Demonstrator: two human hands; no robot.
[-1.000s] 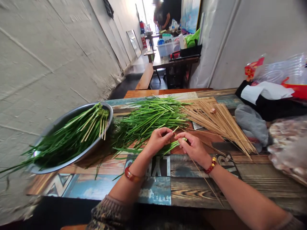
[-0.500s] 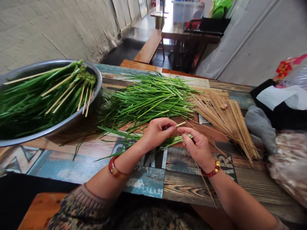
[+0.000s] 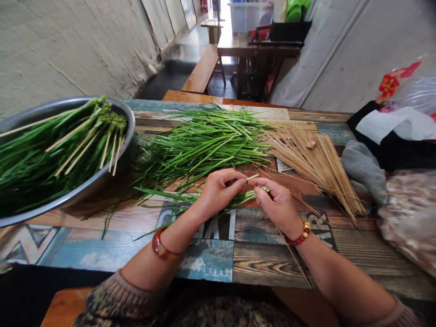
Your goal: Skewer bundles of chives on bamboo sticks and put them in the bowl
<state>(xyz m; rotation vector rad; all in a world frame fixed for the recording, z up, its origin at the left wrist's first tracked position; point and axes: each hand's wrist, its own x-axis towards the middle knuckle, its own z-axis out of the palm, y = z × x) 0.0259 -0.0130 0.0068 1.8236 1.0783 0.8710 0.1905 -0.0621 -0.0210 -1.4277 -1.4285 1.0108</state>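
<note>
Between the thumb and fingers of my left hand [image 3: 220, 193] are garlic chives [image 3: 252, 177], their pale cut ends pointing right and the leaves trailing left under my wrist. My right hand [image 3: 279, 204] pinches a thin bamboo skewer [image 3: 293, 255], whose long end runs down toward the table's near edge. The skewer's tip is at the chive ends; whether it has pierced them I cannot tell. More chive ends show beside my right fingertips. Just beyond my hands lies a loose pile of chives [image 3: 211, 145]. To its right, bamboo skewers [image 3: 329, 175] are spread out.
A metal basin [image 3: 130, 136] on the left holds chives threaded on skewers. On the right are a grey cloth-like bundle [image 3: 363, 168], a clear bag of pale pieces [image 3: 408, 218] and a black bag [image 3: 391, 152]. A bench [image 3: 200, 68] and another table [image 3: 238, 43] stand beyond.
The camera view has shifted slightly. My hands stay close together with the chives and skewer, with only a small movement of the fingers.
</note>
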